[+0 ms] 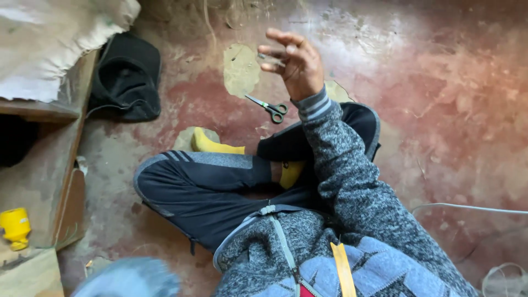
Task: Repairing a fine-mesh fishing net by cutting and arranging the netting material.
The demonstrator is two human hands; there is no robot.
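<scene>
My right hand [294, 61] is raised over the floor, its fingers curled and pinched on a thin grey thread-like piece that is too small to make out. Just below and left of the hand, small green-handled scissors [269, 107] lie on the worn red floor [440, 110]. I sit cross-legged in dark trousers [209, 187] and yellow socks [212, 144]. A blurred grey sleeve [129, 278] shows at the bottom left; my left hand is out of view. A yellow strip [342, 268] hangs down my grey jacket.
A black cap or bag [127, 77] lies at the upper left beside a low wooden shelf [60, 110] with a pale sack [49, 38] on it. A yellow plastic object [15, 226] stands at the left edge. A white cable [467, 208] runs along the right.
</scene>
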